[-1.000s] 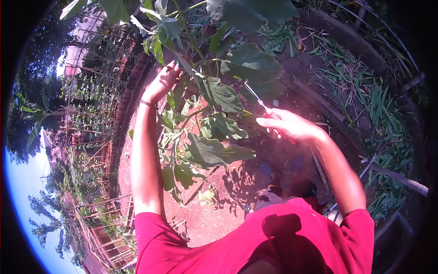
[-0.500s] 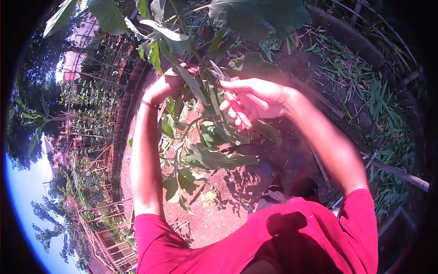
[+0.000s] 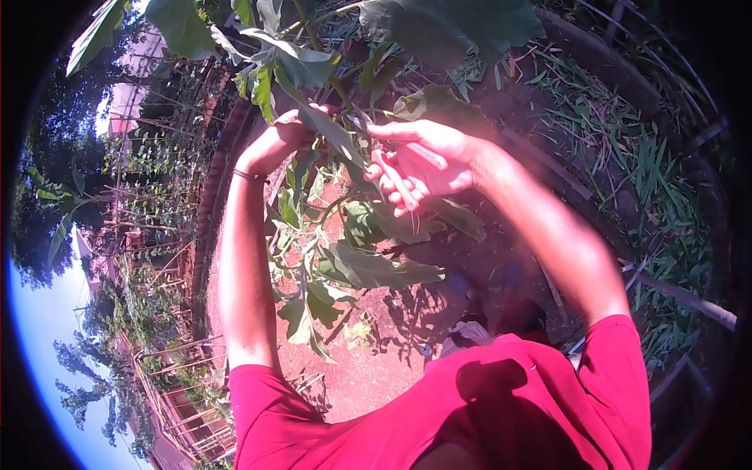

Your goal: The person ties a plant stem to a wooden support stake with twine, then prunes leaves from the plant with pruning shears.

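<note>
A tall leafy plant (image 3: pixel 372 266) with broad, lobed green leaves stands before me, its stem running up between my hands. My left hand (image 3: pixel 280 145) is closed on the plant near the stem; a drooping leaf (image 3: pixel 330 129) hides most of its fingers. In my right hand (image 3: pixel 446 153) is a pair of pruning shears (image 3: pixel 397 180) with pinkish-red handles. The two handles are spread apart across the palm and fingers. Their blades (image 3: pixel 358 122) point left at the stem, close to my left fingers, and leaves partly cover the tips.
Large leaves (image 3: pixel 446 31) overhang the top. Cut green stalks and grass (image 3: pixel 658 188) lie on the right, beside a pole (image 3: pixel 681 294). A bamboo frame (image 3: pixel 184 392) and a climbing-plant trellis (image 3: pixel 153 180) stand left. Reddish soil (image 3: pixel 376 384) lies below.
My right hand and the shears have shifted slightly left, towards the stem. My left hand has moved a little left, still among the leaves.
</note>
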The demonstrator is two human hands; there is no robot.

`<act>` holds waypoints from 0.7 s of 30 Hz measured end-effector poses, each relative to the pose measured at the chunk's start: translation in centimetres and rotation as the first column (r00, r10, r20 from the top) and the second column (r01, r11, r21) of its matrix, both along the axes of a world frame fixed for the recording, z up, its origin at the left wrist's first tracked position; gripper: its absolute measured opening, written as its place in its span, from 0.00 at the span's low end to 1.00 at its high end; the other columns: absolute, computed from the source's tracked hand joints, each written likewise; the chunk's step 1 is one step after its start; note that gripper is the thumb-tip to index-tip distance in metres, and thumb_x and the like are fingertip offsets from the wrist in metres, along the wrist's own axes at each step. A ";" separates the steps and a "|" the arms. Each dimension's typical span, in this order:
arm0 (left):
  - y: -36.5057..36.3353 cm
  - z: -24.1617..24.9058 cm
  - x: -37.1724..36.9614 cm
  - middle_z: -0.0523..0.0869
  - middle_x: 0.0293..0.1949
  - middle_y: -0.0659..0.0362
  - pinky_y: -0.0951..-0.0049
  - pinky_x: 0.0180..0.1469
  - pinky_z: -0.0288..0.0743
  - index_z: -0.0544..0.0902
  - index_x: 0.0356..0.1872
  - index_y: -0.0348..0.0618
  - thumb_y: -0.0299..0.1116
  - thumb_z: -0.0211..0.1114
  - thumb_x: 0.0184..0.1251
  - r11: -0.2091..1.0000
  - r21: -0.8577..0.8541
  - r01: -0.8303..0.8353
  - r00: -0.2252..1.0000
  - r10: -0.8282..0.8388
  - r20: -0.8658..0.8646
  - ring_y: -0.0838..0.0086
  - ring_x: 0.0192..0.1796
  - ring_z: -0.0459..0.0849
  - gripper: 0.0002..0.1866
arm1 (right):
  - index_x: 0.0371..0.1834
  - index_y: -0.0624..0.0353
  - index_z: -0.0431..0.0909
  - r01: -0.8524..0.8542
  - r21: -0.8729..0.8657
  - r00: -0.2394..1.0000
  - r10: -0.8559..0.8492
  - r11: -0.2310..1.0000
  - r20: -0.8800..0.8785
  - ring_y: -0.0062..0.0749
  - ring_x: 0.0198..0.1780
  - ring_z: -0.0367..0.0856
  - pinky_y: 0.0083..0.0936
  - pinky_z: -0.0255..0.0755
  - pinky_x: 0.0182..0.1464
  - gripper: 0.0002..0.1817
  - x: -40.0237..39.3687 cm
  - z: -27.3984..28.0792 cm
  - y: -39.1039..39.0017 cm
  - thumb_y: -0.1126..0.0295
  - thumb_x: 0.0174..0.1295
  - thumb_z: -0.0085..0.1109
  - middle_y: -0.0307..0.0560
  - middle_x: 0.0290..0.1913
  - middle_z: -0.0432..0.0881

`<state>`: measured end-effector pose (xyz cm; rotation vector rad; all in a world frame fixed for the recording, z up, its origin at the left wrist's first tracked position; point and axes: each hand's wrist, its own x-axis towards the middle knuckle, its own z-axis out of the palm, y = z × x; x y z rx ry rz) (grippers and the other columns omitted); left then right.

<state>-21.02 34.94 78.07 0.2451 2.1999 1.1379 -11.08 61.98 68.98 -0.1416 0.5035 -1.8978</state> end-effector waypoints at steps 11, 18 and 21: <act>-1.0 -0.3 -0.3 0.84 0.55 0.61 0.70 0.60 0.74 0.76 0.66 0.43 0.37 0.61 0.77 0.995 0.026 0.096 0.995 -0.096 0.022 0.76 0.57 0.81 0.21 | 0.42 0.61 0.73 -0.052 0.005 0.998 0.052 0.999 0.023 0.40 0.35 0.85 0.50 0.85 0.49 0.29 -0.6 -0.7 -1.8 0.40 0.68 0.58 0.46 0.34 0.80; -0.1 0.1 1.3 0.78 0.38 0.73 0.84 0.44 0.66 0.79 0.56 0.46 0.32 0.63 0.75 0.995 0.060 0.081 0.997 -0.079 -0.026 0.89 0.39 0.73 0.12 | 0.29 0.52 0.69 0.078 0.099 0.997 -0.079 0.992 0.006 0.37 0.32 0.80 0.49 0.83 0.45 0.25 -0.7 -0.3 -3.2 0.42 0.69 0.58 0.45 0.31 0.77; -0.4 0.1 1.2 0.78 0.36 0.73 0.84 0.42 0.65 0.79 0.53 0.45 0.31 0.63 0.75 0.999 0.038 0.022 0.999 -0.020 -0.047 0.88 0.38 0.73 0.10 | 0.34 0.51 0.71 0.144 0.176 0.989 -0.135 0.974 -0.062 0.31 0.28 0.79 0.45 0.83 0.39 0.20 -0.4 0.4 -3.2 0.47 0.72 0.56 0.38 0.29 0.78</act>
